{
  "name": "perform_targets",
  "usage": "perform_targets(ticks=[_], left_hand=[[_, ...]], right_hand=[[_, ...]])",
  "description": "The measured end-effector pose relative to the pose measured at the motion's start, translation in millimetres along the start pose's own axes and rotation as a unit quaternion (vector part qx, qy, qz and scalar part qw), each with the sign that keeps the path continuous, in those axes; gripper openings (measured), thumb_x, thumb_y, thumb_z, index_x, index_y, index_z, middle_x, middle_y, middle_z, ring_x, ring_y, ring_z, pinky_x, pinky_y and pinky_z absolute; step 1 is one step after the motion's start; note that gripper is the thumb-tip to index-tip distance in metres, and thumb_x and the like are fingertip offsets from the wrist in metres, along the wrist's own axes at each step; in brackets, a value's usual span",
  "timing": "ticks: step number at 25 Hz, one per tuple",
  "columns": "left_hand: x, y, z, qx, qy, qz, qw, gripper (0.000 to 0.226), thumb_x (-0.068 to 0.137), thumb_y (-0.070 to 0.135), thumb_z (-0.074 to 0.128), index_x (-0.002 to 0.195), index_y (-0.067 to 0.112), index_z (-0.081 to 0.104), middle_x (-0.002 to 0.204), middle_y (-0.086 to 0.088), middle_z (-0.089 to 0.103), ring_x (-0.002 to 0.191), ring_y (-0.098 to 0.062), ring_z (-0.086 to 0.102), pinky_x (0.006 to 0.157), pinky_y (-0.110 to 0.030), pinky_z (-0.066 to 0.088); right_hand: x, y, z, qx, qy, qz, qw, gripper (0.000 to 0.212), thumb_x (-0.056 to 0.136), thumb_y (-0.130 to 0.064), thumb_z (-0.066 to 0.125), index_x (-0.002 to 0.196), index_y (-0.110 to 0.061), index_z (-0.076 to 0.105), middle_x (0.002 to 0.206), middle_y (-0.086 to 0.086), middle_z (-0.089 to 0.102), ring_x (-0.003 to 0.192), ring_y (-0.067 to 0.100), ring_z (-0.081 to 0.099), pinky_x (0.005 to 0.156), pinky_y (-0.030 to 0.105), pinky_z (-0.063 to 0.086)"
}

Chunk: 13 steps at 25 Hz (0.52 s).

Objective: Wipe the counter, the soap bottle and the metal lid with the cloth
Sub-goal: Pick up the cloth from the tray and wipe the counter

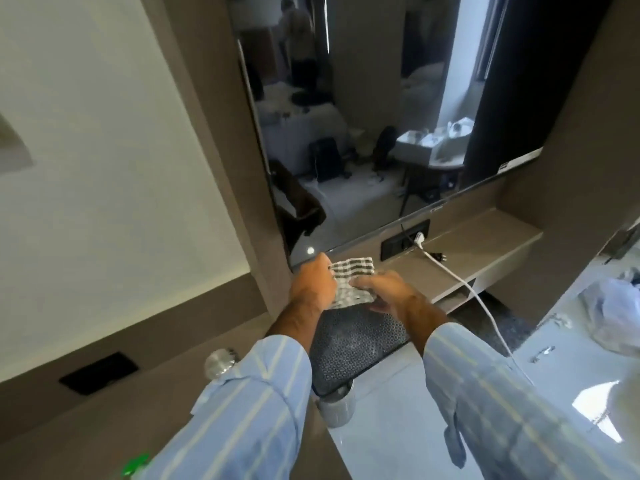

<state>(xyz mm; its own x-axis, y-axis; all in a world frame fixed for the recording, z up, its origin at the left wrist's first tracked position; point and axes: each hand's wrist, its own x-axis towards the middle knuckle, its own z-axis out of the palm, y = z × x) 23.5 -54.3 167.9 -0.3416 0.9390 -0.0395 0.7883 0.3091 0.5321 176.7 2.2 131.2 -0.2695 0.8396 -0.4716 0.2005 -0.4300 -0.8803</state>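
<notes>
A checked grey and white cloth (349, 284) is held between both hands above the far end of a dark patterned mat (356, 344). My left hand (311, 287) grips its left edge and my right hand (384, 289) presses on its right side. A round metal lid (220, 362) lies on the brown counter (121, 420) just left of my left sleeve. A green object (136, 465), perhaps the soap bottle, shows at the bottom edge, mostly hidden by my sleeve.
A metal cup (337, 408) stands under the mat's near corner. A white cable (464, 282) runs from a wall socket (405, 239) across the brown shelf (485, 244). A large dark screen (363, 116) hangs above. A plastic bag (609, 310) lies on the glossy surface at right.
</notes>
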Motion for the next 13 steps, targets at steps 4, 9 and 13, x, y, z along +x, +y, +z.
perform_targets(ticks=[4, 9, 13], left_hand=[[-34, 24, -110, -0.096, 0.103, 0.065, 0.988, 0.021, 0.101, 0.02, 0.058, 0.118, 0.013, 0.069, 0.118, -0.014, 0.072, 0.105, -0.033, 0.068, 0.082, -0.033, 0.053], [-89, 8, -235, -0.403, -0.061, 0.081, 0.909, 0.023, 0.093, 0.033, 0.071, 0.099, 0.014, 0.082, 0.091, -0.004, 0.082, 0.08, -0.017, 0.078, 0.076, -0.033, 0.057], [-124, -36, -279, -0.462, -0.201, 0.044, 0.863, 0.037, 0.09, 0.036, 0.07, 0.113, 0.009, 0.08, 0.113, -0.017, 0.079, 0.1, -0.03, 0.077, 0.09, -0.044, 0.061]], right_hand=[[-81, -71, 18, 0.191, -0.074, -0.147, 0.968, 0.019, 0.09, -0.008, 0.075, 0.108, -0.007, 0.071, 0.103, 0.015, 0.078, 0.08, 0.021, 0.078, 0.063, 0.029, 0.062], [-154, -142, 74, 0.234, -0.171, -0.249, 0.924, 0.035, 0.097, -0.009, 0.066, 0.131, -0.001, 0.063, 0.115, 0.016, 0.074, 0.095, 0.024, 0.076, 0.068, 0.031, 0.063], [-191, -168, 131, 0.126, -0.222, -0.275, 0.927, 0.042, 0.094, -0.014, 0.071, 0.133, -0.003, 0.062, 0.113, 0.013, 0.075, 0.096, 0.026, 0.072, 0.075, 0.035, 0.058]])
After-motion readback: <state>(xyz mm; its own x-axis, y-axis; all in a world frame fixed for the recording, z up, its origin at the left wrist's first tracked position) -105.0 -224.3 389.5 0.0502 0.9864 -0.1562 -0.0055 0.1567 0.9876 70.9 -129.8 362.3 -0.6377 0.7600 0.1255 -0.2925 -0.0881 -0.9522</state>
